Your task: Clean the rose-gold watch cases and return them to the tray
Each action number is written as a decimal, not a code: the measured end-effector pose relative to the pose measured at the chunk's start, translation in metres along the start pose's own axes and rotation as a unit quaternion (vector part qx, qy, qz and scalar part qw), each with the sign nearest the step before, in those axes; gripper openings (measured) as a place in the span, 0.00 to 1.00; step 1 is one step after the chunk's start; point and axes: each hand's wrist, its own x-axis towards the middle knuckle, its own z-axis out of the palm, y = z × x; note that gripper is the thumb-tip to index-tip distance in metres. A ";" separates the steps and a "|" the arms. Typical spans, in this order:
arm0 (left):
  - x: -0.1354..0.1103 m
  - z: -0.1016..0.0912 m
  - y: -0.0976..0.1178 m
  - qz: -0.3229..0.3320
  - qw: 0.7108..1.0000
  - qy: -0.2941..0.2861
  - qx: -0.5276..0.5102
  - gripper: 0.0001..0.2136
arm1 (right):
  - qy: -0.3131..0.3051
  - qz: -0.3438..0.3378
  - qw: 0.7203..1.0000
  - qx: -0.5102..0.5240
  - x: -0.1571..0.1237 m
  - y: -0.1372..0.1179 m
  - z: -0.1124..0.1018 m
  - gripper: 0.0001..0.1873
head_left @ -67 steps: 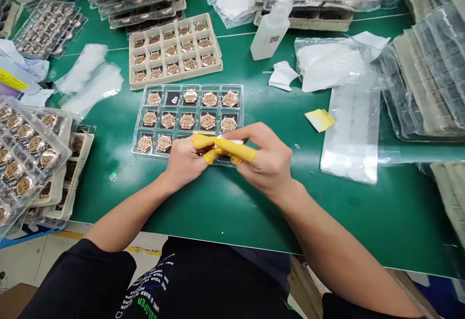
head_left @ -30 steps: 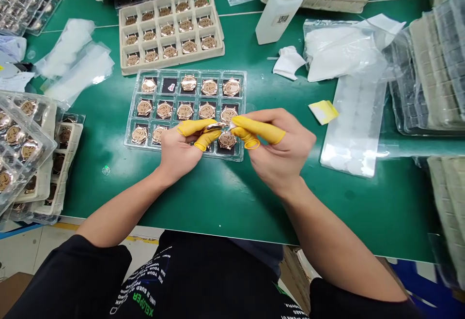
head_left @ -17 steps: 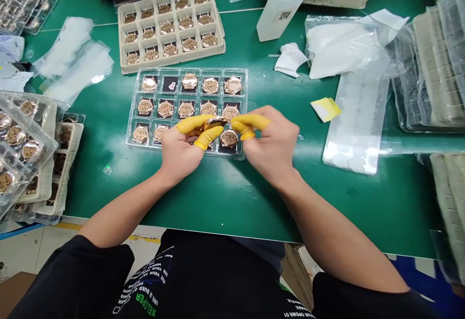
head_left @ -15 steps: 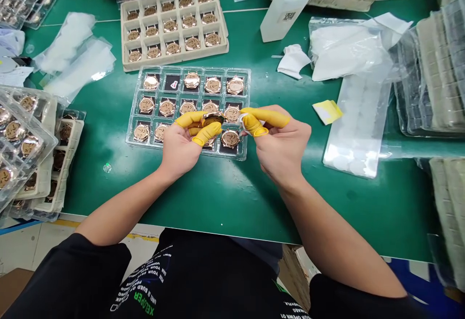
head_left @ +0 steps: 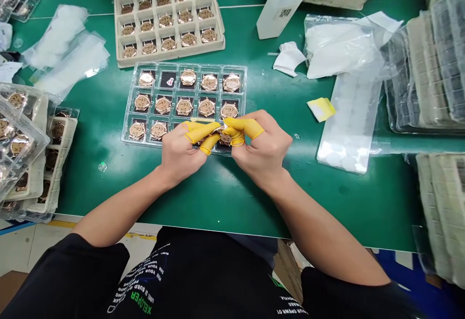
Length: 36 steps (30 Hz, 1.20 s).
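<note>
Left hand (head_left: pixel 179 152) and right hand (head_left: pixel 261 147) pinch a rose-gold watch case (head_left: pixel 218 130) in yellow-cotted fingers (head_left: pixel 236 126) over a tray (head_left: pixel 189 66)

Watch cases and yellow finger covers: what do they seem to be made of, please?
The watch cases look like metal with rose-gold plating, from their pinkish shine. The yellow finger covers look like thin rubber, perhaps latex, matte and stretched tight.

Glossy rose-gold metal watch cases (head_left: pixel 206 107), clear plastic tray (head_left: pixel 127 115)
</note>
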 end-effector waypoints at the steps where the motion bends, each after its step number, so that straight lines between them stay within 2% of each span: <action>1: -0.001 0.001 -0.002 0.033 0.999 0.017 0.008 0.10 | -0.003 0.007 1.000 -0.014 0.000 -0.002 0.000 0.19; 3: -0.003 0.004 -0.006 0.079 0.996 0.036 0.014 0.12 | -0.015 0.035 0.999 -0.024 0.002 -0.007 -0.003 0.18; 6: -0.008 0.007 -0.012 0.081 0.996 0.026 0.036 0.13 | -0.055 0.120 0.991 0.037 0.003 -0.011 -0.007 0.16; 9: -0.011 0.008 -0.018 0.078 0.995 0.014 0.062 0.12 | -0.091 0.229 0.963 0.112 0.002 -0.013 -0.008 0.12; 12: -0.010 0.005 -0.023 0.125 0.990 0.024 0.055 0.17 | -0.098 0.294 0.945 0.101 0.003 -0.014 -0.009 0.06; 13: -0.009 0.004 -0.024 0.145 0.988 0.024 0.050 0.18 | -0.115 0.322 0.932 0.121 0.004 -0.013 -0.009 0.04; 14: -0.007 0.002 -0.024 0.166 0.985 0.020 0.048 0.20 | -0.147 0.363 0.904 0.173 0.006 -0.012 -0.010 0.04; 15: -0.006 0.001 -0.024 0.181 0.982 0.017 0.048 0.22 | -0.194 0.410 0.855 0.251 0.009 -0.010 -0.012 0.06; 16: -0.004 0.000 -0.023 0.182 0.982 0.015 0.046 0.22 | -0.243 0.453 0.789 0.336 0.012 -0.007 -0.013 0.08; 17: -0.002 0.001 -0.021 0.162 0.986 0.014 0.039 0.21 | -0.278 0.484 0.723 0.407 0.014 -0.005 -0.015 0.10; 18: -0.001 0.001 -0.019 0.119 0.993 0.012 0.019 0.18 | -0.284 0.499 0.685 0.449 0.016 -0.002 -0.016 0.12; 19: -0.001 0.003 -0.016 0.058 0.998 0.008 -0.014 0.15 | -0.254 0.497 0.692 0.457 0.016 0.000 -0.017 0.13; 20: 0.000 0.006 -0.014 -0.012 0.998 0.004 -0.060 0.12 | -0.196 0.474 0.740 0.434 0.016 0.001 -0.017 0.13; 21: 0.000 0.008 -0.012 -0.078 0.991 -0.001 -0.111 0.11 | -0.123 0.427 0.809 0.384 0.016 0.001 -0.017 0.13; 22: 0.000 0.011 -0.011 -0.131 0.978 -0.007 -0.161 0.10 | -0.052 0.362 0.875 0.318 0.014 0.001 -0.017 0.11; 23: -0.001 0.013 -0.009 -0.166 0.965 -0.012 -0.204 0.11 | -0.002 0.286 0.924 0.252 0.012 0.000 -0.016 0.08; 24: -0.001 0.015 -0.008 -0.183 0.954 -0.017 -0.235 0.11 | 0.024 0.212 0.957 0.199 0.010 -0.002 -0.016 0.04; 25: -0.001 0.015 -0.006 -0.187 0.950 -0.022 -0.251 0.11 | 0.024 0.153 0.974 0.163 0.008 -0.004 -0.015 0.03; 28: -0.002 0.012 -0.003 -0.142 0.967 -0.044 -0.205 0.07 | -0.020 0.064 0.990 0.125 0.003 -0.011 -0.012 0.13; 31: -0.002 0.006 -0.001 -0.103 0.987 -0.052 -0.112 0.04 | -0.052 0.034 0.992 0.108 0.000 -0.011 -0.010 0.17; 33: -0.002 0.004 -0.001 -0.127 0.984 -0.034 -0.121 0.05 | -0.051 0.046 0.994 0.087 -0.001 -0.006 -0.010 0.17; 36: -0.001 0.007 -0.003 -0.185 0.963 0.003 -0.197 0.10 | -0.046 0.102 0.991 0.078 -0.001 0.002 -0.009 0.12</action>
